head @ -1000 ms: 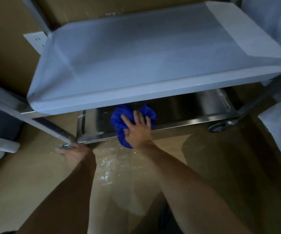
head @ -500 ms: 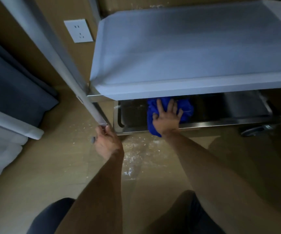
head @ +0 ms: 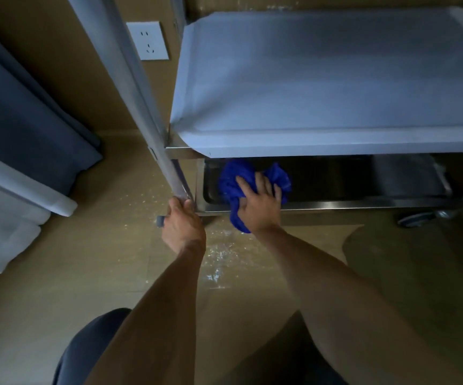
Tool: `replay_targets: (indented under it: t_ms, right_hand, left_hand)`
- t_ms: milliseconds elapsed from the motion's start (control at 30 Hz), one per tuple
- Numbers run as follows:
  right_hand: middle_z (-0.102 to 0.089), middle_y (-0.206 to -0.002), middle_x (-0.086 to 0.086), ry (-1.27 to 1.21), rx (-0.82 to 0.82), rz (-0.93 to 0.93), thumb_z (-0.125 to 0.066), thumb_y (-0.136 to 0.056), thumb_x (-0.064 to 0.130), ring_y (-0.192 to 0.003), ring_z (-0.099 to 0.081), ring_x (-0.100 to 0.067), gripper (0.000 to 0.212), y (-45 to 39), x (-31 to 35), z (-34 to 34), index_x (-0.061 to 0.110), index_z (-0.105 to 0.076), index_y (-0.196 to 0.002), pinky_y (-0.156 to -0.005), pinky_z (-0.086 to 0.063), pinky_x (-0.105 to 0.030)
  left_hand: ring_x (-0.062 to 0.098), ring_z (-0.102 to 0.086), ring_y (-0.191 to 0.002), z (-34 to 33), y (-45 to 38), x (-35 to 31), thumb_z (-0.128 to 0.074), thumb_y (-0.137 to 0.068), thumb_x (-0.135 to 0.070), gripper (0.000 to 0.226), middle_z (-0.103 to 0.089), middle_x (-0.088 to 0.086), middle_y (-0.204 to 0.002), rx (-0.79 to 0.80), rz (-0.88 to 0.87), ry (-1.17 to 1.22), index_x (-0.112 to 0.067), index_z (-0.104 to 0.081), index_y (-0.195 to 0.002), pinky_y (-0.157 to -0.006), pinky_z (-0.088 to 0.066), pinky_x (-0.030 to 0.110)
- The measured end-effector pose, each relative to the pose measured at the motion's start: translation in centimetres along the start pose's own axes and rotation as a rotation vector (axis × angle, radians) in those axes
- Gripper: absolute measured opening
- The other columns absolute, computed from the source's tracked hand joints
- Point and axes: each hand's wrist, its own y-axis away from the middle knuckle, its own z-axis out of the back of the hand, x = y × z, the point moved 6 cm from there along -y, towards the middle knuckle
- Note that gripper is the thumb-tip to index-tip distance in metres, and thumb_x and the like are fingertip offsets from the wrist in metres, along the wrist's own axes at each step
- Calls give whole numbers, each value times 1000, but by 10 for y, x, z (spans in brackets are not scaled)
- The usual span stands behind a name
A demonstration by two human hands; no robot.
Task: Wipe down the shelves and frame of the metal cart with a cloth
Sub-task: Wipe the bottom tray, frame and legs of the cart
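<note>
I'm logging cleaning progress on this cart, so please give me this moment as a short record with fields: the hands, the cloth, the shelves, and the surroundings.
right hand: right hand lies with fingers spread on the blue cloth, pressing it on the bottom shelf
left hand: left hand grips the foot of the cart's front left post
bottom shelf: bare steel tray, cloth near its left end
upper shelf: upper shelf covered in pale film
floor: white flecks in front of the cart
wall: wall socket behind the post
caster: caster at the right

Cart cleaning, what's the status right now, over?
Right hand flat on blue cloth, bottom shelf front edge. Left hand grips frame post. Nothing in the way.
</note>
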Motion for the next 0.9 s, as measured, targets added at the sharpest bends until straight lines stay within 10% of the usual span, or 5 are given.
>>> replay_targets:
  t_ms: [267, 667, 767, 900]
  right_hand:
    - [-15, -162, -19, 73, -57, -558, -40, -100, 39, -147, -17, -37, 58, 21, -208, 66, 32, -24, -155, -117, -15, -55]
    - [-38, -152, -19, 47, 42, 202, -41, -85, 49, -140, -37, -36, 58, -21, 94, -20, 34, -51, -140, -112, -27, -55]
    - [-14, -161, -11, 42, 162, 320, -54, -89, 47, -149, -12, -31, 58, -34, 107, -25, 38, -39, -144, -119, -7, -54]
    - [-31, -157, -14, -12, 22, 211, -60, -84, 39, -146, -27, -31, 64, -14, 76, -17, 35, -43, -146, -117, -16, -52]
  left_hand:
    - [34, -61, -92, -2, 15, -9, -38, -104, -34, 24, -63, 15, -103, -29, 18, 87, -13, -48, -106, -74, -40, 38]
    - [37, -62, -93, -2, 7, -11, -35, -104, -31, 25, -64, 18, -107, -21, 2, -7, -9, -46, -108, -71, -38, 40]
    - [37, -62, -95, -2, 0, -5, -35, -103, -30, 23, -64, 16, -110, -15, -4, -37, -10, -46, -105, -72, -39, 40]
    - [35, -62, -93, -4, 6, -8, -34, -104, -31, 24, -63, 15, -108, -45, 21, -5, -11, -47, -107, -73, -43, 41]
